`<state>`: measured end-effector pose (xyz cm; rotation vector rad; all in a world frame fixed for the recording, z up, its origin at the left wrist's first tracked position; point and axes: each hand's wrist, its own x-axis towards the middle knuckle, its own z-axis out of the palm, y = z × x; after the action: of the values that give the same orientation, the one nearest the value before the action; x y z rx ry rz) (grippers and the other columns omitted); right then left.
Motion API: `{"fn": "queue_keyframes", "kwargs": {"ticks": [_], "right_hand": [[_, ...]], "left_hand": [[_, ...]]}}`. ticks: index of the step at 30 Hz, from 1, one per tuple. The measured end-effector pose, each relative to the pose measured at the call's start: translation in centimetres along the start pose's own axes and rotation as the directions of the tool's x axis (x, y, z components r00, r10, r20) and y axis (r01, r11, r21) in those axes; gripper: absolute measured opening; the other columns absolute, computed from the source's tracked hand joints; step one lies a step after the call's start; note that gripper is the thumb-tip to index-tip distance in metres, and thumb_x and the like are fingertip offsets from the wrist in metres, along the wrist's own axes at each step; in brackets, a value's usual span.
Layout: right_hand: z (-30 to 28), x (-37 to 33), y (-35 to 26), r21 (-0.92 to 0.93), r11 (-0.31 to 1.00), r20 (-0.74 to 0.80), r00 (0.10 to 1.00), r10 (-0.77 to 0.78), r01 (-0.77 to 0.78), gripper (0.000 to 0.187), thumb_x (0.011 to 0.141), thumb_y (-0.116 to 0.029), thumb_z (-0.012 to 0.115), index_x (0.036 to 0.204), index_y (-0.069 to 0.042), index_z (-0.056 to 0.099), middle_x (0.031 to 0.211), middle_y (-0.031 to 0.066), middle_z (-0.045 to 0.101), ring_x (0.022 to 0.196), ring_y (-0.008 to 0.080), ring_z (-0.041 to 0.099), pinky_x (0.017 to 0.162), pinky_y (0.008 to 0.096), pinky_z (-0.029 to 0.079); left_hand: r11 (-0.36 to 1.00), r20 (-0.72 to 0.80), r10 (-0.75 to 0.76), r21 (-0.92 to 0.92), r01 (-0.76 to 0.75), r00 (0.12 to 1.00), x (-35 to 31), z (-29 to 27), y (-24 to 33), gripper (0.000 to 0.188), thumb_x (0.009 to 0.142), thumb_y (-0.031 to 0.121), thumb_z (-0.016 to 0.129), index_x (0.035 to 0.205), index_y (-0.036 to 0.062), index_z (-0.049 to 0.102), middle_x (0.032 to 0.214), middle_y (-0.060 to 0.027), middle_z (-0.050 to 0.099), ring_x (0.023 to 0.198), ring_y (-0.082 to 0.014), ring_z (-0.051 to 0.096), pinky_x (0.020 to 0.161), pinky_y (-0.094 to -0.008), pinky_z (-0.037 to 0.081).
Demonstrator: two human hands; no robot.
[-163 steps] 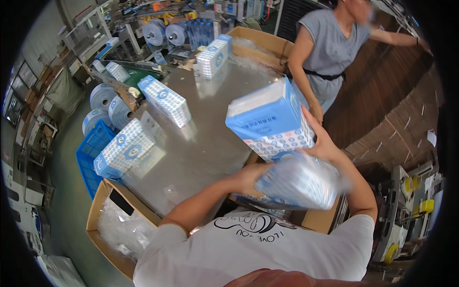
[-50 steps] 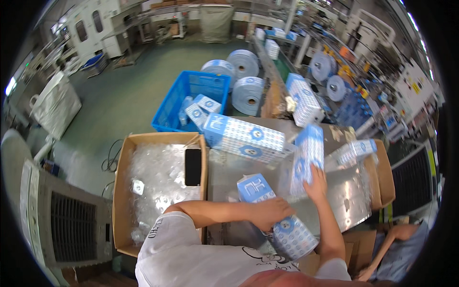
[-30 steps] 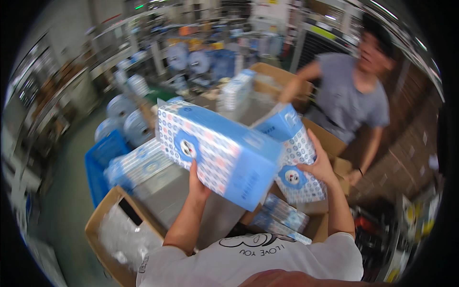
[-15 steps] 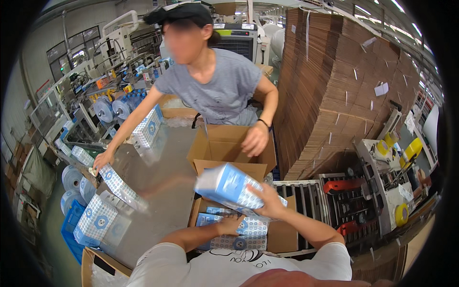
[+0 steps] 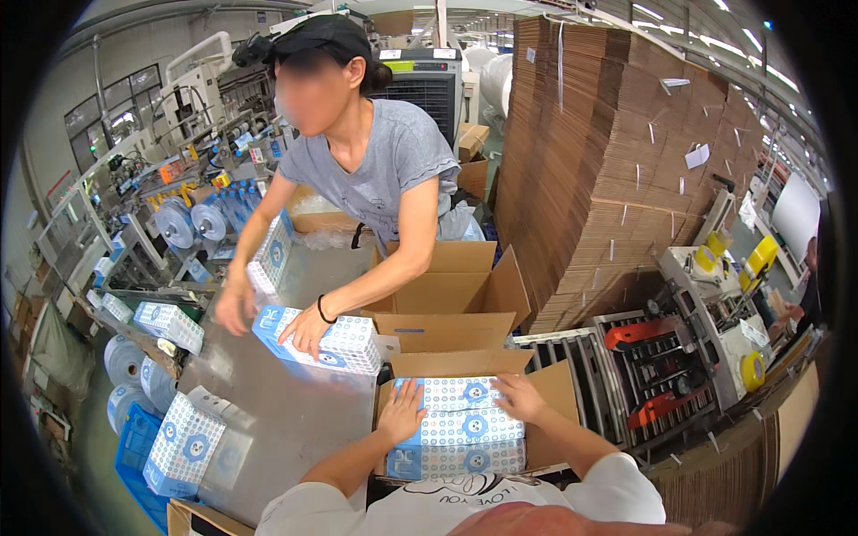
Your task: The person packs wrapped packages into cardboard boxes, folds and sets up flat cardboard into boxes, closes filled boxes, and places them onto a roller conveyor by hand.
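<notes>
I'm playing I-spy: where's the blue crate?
The blue crate is at the head view's lower left, left of a patterned pack and below the big rolls.

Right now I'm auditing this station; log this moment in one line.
left hand: open grip, at blue end of packs in open carton; right hand: open grip, at their right end; co-worker's hand: on another pack

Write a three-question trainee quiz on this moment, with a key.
1. True or false: the right hand grips a roll of tape.
2. Choose one. The left hand lies on:
A. a crate
B. packs in an open carton
C. metal rollers
3. Fill in: the wristband on the co-worker is ____ in colour.

Key: 1. False, its fingers are spread and no roll is in it. 2. B. 3. Black.
</notes>
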<state>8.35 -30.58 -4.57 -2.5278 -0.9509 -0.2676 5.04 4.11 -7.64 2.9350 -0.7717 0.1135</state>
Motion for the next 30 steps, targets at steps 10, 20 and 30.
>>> {"fn": "queue_keyframes", "kwargs": {"ticks": [10, 20, 30], "right_hand": [[-9.9, -8.1, 0.1, 0.316, 0.292, 0.063, 0.327, 0.943, -0.903, 0.024, 0.077, -0.012, 0.074, 0.089, 0.007, 0.066, 0.079, 0.0126, 0.067, 0.069, 0.0206, 0.065, 0.061, 0.0366, 0.051], [-9.9, -13.3, 4.7, 0.352, 0.639, 0.486, 0.717, 0.500, -0.684, 0.104, 0.083, -0.049, 0.065, 0.144, 0.011, 0.006, 0.148, 0.0306, 0.015, 0.137, 0.0377, 0.016, 0.111, 0.0433, 0.020], [-13.7, -10.8, 7.1, 0.131, 0.959, 0.531, 0.835, 0.147, -0.252, 0.126, 0.057, -0.052, 0.084, 0.148, 0.000, 0.015, 0.151, 0.0291, 0.017, 0.141, 0.0442, 0.016, 0.111, 0.0505, 0.023]], "left_hand": [[0.236, 0.170, -0.492, -0.918, 0.319, 0.854, 1.4, 5.3, -4.0, 0.069, 0.094, 0.032, 0.053, 0.143, -0.0070, 0.023, 0.147, -0.0290, 0.029, 0.135, -0.0401, 0.031, 0.112, -0.0371, 0.026], [0.614, -0.087, -0.448, -0.753, 0.235, 0.890, 8.5, -6.5, 9.4, 0.027, 0.087, 0.026, 0.060, 0.099, 0.0028, 0.066, 0.096, -0.0203, 0.066, 0.089, -0.0355, 0.064, 0.075, -0.0427, 0.051], [0.760, 0.465, 0.078, -0.601, 0.250, 0.882, 10.4, 0.1, 14.3, 0.073, 0.089, 0.048, 0.050, 0.147, 0.0075, 0.029, 0.154, -0.0196, 0.019, 0.143, -0.0369, 0.016, 0.113, -0.0550, 0.016]]}}
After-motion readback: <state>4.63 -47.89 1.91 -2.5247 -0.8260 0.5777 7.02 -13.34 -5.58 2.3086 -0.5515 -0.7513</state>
